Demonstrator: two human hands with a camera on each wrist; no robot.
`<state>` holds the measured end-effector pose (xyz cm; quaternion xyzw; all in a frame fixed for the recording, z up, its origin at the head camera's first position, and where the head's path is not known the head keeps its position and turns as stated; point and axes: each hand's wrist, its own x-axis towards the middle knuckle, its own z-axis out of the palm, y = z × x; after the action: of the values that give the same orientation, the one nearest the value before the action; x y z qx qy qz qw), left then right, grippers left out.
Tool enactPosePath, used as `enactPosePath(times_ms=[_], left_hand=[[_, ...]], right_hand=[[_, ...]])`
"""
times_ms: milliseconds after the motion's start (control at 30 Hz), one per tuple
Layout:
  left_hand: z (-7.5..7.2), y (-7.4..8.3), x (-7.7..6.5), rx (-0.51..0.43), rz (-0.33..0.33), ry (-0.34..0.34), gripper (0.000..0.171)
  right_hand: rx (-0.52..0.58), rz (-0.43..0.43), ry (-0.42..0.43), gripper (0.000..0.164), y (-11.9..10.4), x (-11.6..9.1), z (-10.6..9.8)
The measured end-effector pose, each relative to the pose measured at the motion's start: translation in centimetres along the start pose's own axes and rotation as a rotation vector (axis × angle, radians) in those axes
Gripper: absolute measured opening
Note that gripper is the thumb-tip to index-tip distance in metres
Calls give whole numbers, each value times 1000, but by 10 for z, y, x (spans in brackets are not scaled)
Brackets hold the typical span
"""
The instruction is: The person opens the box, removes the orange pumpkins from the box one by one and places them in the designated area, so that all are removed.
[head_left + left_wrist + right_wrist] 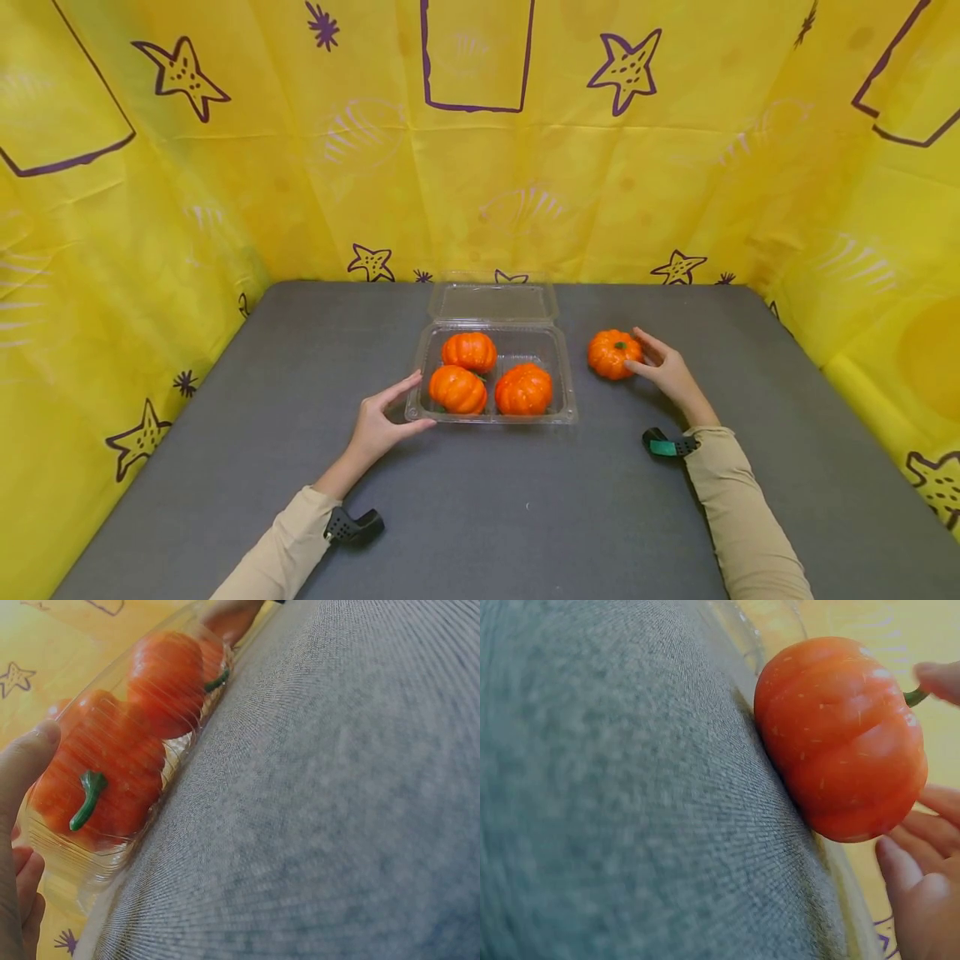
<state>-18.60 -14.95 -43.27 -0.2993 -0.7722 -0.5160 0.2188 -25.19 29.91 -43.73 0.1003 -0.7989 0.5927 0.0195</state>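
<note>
In the head view a clear plastic clamshell box (566, 408) lies with its lid (492, 302) folded back. Inside are three orange toy pumpkins: one at the back left (468, 352), one at the front left (457, 390) and one at the right (523, 390). My left hand (381, 427) rests at the box's front left corner, thumb along the front and fingers at the left side. A fourth pumpkin (613, 354), green-stemmed, sits on the table right of the box. Spread fingers of my right hand (670, 375) are at its right side; a fingertip is near the stem (915, 697).
All of this lies on a grey cloth-covered table (495, 517). Yellow curtains (480, 192) with star drawings stand at the back and both sides. Each wrist carries a black camera mount, the left one (356, 527) and the right one (669, 446).
</note>
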Motion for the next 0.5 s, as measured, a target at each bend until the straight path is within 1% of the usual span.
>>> enactPosePath(times_ms=[133, 267, 367, 433, 500], left_hand=[[1, 0, 0, -15, -23, -3, 60], [1, -1, 1, -11, -13, -1, 60], [0, -1, 1, -14, -4, -1, 61], [0, 0, 0, -18, -18, -4, 61], [0, 0, 1, -20, -18, -1, 60]], right_hand=[[5, -32, 43, 65, -3, 0, -2], [-56, -98, 85, 64, -11, -1, -4], [-107, -145, 102, 63, -27, -5, 0], [-113, -186, 107, 62, -41, -8, 5], [-125, -230, 111, 60, -56, -9, 10]])
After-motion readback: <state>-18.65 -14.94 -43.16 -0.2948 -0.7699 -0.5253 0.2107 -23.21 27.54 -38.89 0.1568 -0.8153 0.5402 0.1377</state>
